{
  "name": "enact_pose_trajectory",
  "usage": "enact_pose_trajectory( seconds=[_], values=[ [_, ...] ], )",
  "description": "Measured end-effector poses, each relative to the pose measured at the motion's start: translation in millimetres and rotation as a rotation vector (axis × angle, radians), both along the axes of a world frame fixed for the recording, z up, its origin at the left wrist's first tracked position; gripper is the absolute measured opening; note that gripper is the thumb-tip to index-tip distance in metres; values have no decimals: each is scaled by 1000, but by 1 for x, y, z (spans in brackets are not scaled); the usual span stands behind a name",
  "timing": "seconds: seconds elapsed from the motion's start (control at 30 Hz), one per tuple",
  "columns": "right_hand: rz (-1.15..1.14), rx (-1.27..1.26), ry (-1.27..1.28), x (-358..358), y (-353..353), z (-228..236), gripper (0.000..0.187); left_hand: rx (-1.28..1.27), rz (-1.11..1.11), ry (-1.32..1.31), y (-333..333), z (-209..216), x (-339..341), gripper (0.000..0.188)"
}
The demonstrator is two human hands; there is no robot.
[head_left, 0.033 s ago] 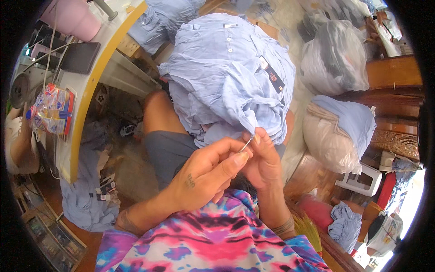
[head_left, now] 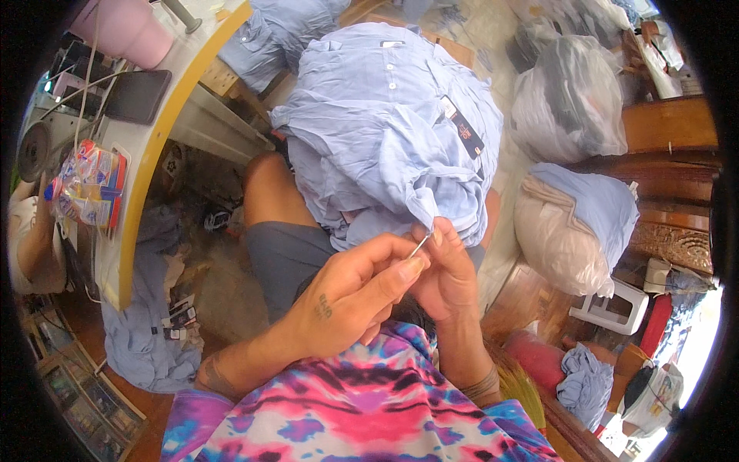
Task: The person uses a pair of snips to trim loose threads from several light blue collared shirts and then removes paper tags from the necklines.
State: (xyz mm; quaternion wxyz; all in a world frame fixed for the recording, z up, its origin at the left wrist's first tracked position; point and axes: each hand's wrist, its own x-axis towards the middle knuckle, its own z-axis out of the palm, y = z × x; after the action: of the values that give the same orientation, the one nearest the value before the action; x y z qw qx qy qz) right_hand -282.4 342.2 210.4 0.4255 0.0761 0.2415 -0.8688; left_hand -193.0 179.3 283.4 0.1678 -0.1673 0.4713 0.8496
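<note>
A light blue buttoned shirt (head_left: 362,100) lies spread over a big rounded bundle at my knees, a dark tag (head_left: 464,131) on its right side. My right hand (head_left: 448,269) pinches a gathered corner of the shirt's cloth between thumb and finger. Close beside it, my left hand (head_left: 362,281) is closed, thumb against index finger, on a thin silvery needle (head_left: 419,245). The needle slants up to the pinched cloth, and its upper end meets the right fingertips. Whether its tip is in the cloth I cannot tell.
At left is a yellow-edged table (head_left: 146,162) with a phone (head_left: 137,97), a pink cup (head_left: 127,35) and colourful packets (head_left: 91,185). Blue garments (head_left: 146,339) lie on the floor below it. Filled plastic bags (head_left: 570,96) and a white stool (head_left: 612,308) stand at right.
</note>
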Motion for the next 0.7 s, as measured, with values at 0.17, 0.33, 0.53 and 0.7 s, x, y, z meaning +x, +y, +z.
enact_pose_trajectory(
  seconds=[0.17,0.33,0.53,0.7],
  values=[
    [1,8,36,2,-2,-5,16,26,22,8,1,-3,1,36],
    [1,-28,53,2,-5,-6,18,43,33,36,0,-4,0,37],
    [-3,-16,17,2,-9,-3,18,26,38,39,-1,-7,0,38],
    [17,-29,11,1,-10,-4,17,51,49,16,-3,-8,-1,38]
  ],
)
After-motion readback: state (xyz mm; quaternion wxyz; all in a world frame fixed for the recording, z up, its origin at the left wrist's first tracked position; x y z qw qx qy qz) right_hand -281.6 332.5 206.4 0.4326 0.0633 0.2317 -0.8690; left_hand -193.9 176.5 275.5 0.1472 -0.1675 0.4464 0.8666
